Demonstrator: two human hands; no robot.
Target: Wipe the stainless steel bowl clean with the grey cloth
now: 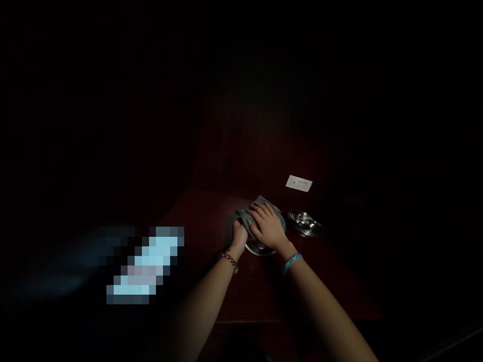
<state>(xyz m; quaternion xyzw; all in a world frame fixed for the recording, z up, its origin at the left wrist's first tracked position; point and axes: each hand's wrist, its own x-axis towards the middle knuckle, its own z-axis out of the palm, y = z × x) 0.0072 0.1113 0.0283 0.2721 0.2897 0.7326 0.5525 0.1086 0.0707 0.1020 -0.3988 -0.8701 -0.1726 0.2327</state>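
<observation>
Head camera: in deep gloom, you have a dark red desk before you, your forearms reaching in across its front edge. The shiny round metal plate is in the desk's back half, mostly covered by a grey fabric cloth, with its near rim showing. Your right hand is open, fingers slightly spread, pressing the cloth onto the plate. Your left hand is curled at the plate's left side; its fingers are mostly hidden, so I cannot tell whether they grip rim, cloth or both. For an even rub, steady the rim with the left hand, spread the right palm's pressure, and smooth the bunched fold between your hands.

A pale blue pixelated patch lies toward the left edge, unidentifiable. Near the back edge, just right of the plate, sits a shiny, round, metal dish stack, which a wide rightward stroke could knock. Beyond it is a white rectangular wall socket. Poor light and your own arms hide much of the near side.
</observation>
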